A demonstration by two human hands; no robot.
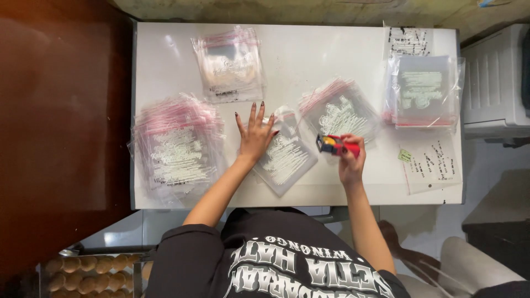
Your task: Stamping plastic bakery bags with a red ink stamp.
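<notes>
Down by the person's side, a tray of round pastries sits below the table edge. On the table, the left hand lies flat, fingers spread wide, pressing a clear printed bag and gripping nothing. The right hand is closed around a small red tool, just right of that bag. The tool's long axis runs nearly level, its dark end pointing left toward the bag. I'd judge the slick bag could slide under the palm, since only pressure holds it. Farther off lie bag stacks: left, centre, right.
</notes>
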